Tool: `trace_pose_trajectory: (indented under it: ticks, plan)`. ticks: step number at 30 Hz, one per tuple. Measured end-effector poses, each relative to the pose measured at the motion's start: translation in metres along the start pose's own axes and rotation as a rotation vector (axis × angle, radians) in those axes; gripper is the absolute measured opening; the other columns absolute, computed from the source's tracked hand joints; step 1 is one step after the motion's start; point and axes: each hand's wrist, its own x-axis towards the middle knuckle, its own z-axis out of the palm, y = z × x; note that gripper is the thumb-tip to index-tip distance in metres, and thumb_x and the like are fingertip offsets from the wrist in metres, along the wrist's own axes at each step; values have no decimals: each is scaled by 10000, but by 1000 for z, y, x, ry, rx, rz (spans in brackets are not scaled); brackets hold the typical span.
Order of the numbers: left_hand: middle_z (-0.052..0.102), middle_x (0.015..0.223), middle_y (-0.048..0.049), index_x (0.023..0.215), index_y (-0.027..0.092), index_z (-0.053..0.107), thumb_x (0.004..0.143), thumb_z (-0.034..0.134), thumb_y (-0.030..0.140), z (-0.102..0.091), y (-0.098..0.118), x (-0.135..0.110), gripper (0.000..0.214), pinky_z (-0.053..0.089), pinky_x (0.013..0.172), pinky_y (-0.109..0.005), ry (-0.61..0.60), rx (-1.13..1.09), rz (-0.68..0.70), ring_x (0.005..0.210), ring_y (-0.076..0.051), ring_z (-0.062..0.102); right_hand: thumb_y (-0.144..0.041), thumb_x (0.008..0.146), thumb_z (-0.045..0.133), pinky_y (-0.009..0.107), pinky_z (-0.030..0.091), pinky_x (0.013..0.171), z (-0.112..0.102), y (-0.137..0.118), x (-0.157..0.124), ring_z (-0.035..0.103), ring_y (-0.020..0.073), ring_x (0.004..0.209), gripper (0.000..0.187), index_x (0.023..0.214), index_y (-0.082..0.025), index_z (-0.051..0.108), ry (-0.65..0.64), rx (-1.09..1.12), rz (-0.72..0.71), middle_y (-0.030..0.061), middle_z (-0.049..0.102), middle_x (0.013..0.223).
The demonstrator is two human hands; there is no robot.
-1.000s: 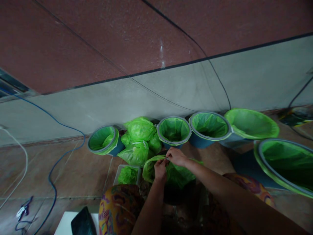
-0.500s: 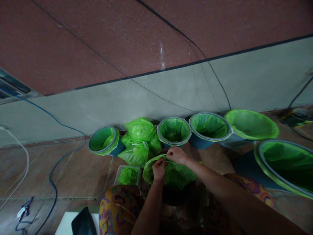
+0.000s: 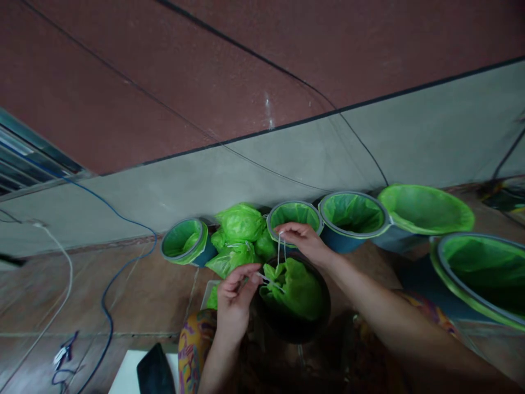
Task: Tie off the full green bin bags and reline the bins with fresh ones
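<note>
Beside a knee in patterned fabric [image 3: 191, 339], a green plastic bag [image 3: 301, 293] is gathered inside a dark bin [image 3: 283, 328]. One white drawstring loop [image 3: 268, 281] is pinched in the left hand [image 3: 233, 293]; a second loop [image 3: 279, 251] is pinched in the right hand [image 3: 305, 241]. Beyond, filled green bags [image 3: 240, 227] are flanked by green-lined blue bins [image 3: 344, 242] along a two-tone wall [image 3: 254, 164].

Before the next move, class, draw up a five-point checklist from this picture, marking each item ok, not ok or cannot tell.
1. Left hand gripping a white cord: ok.
2. Right hand holding a raised cord loop: ok.
3. Green bag gathered at the cords: ok, bunched.
4. One hand free to steady the dark bin: not ok, both hold cords.
5. Bag's contents: cannot tell, hidden.
</note>
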Motion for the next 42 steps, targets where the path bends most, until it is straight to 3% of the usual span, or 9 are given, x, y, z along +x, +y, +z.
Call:
trace_pose_trajectory:
  ticks: [4,8,12,15,20,25,29,35,42]
  plan:
    - [677,712,-8,884,189,737,705,717,337,10,2,15,233,480,675,-252,17,4,-8,671,-131,596,-495,784,611,283,479,690,9,-10,-8,600,136,662,296,806,-204,558,-32,85,144,-23,630,680]
    - [680,709,-7,877,194,737,694,706,314,13,0,39,221,478,720,-278,26,44,28,684,-145,595,-394,795,574,197,314,451,12,-9,-13,392,66,449,214,834,-185,552,-107,-46,256,-70,494,550]
    - [666,681,-2,876,185,726,704,686,278,19,0,65,200,466,716,-277,-65,77,62,666,-143,590,-227,732,602,180,259,426,19,-4,-21,387,57,448,256,980,-162,612,-423,-219,398,-71,525,554]
    - [656,686,5,985,182,694,716,662,246,23,-13,85,278,458,710,-262,-112,76,63,671,-135,590,-267,772,587,180,273,427,24,5,-26,401,57,451,154,858,-153,643,-618,-251,453,-53,544,557]
    - [674,905,-38,1138,183,601,757,609,266,21,-69,87,391,469,788,-298,-5,62,-60,773,-151,619,-430,840,531,187,228,394,17,15,-17,338,51,410,304,716,-155,569,-353,-184,436,-43,523,539]
    - [687,877,-43,950,186,666,784,573,247,36,-119,53,199,446,808,-291,-382,255,-27,825,-175,599,-561,748,610,180,194,394,14,13,-11,320,32,406,409,738,-158,540,-248,-18,442,-42,534,570]
    - [637,685,-25,708,182,650,843,487,293,50,-129,49,240,409,667,-259,-315,304,-58,648,-142,536,-516,777,578,184,241,406,15,16,-3,358,44,416,354,802,-163,559,-160,-30,394,-31,567,616]
    - [618,625,-30,629,160,628,776,566,401,41,-140,65,289,426,633,-263,-2,-30,-326,611,-138,556,-293,810,551,271,452,676,-14,14,15,613,157,703,203,944,-168,640,61,-694,174,39,678,764]
    - [584,615,-6,711,140,623,721,638,420,36,-144,65,280,419,575,-244,54,-162,-406,556,-110,540,-280,653,740,300,438,623,-13,20,-18,664,269,770,147,716,-153,704,-395,-1406,499,122,707,754]
